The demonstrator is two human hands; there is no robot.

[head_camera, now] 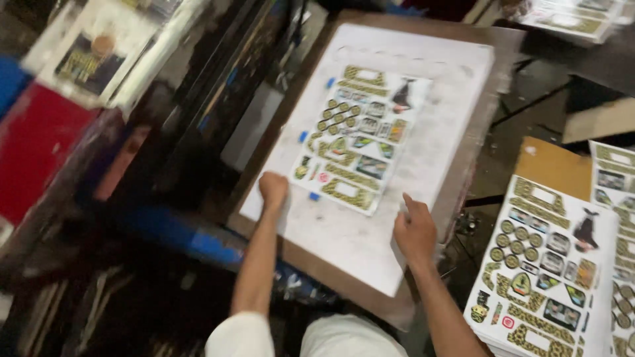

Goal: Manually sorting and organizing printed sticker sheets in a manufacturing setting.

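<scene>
**Reader:** So, nearest the camera, what are the hands doing?

**Describer:** Both forearms reach forward over a white board [423,165] lying on a brown table [344,284]. The left hand [272,190] is curled into a loose fist, its knuckles just beside the near-left corner of a printed sheet [360,135]. Whether it pinches that corner, I cannot tell — the frame is blurred. The right hand [415,228] rests on the board, fingers mostly together, forefinger pointing toward the sheet's near-right corner, holding nothing.

**Reader:** And the sheet itself?

**Describer:** It lies flat in the middle of the board, covered in yellow-and-black patterned shapes. It looks thin, light and floppy — likely best lifted by its near corners, gently, since it could crease. Further right, a stack of similar sheets [549,264] sits apart.
</scene>
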